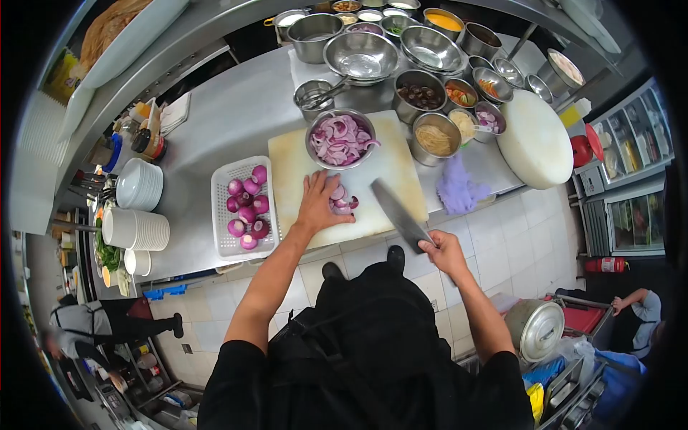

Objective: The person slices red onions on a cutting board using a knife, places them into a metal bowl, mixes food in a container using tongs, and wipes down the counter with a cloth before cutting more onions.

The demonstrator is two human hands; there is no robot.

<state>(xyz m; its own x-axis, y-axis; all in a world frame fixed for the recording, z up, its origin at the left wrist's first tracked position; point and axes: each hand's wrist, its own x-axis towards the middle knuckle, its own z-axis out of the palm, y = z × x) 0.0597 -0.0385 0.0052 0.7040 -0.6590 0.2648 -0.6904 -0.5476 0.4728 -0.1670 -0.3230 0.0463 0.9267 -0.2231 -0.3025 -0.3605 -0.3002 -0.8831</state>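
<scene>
My left hand [320, 203] rests on the cutting board [287, 158] with its fingers and thumb spread around a small pile of sliced red onion [342, 201]. In my right hand [443, 252] is the handle of a cleaver [398, 217]; its broad blade points up and left over the board's right part, apart from the onion. Just beyond my left hand, a steel bowl [309, 149] full of sliced red onion [342, 140] stands on the board. To the left, a white perforated basket [223, 179] holds several peeled whole red onions [246, 214].
Steel pots and bowls of ingredients [419, 97] crowd the counter's back and right. A purple cloth [461, 186] lies right of the board, near a round white chopping block [535, 140]. Stacked white bowls [136, 229] stand at left. Other people [93, 322] are at both sides.
</scene>
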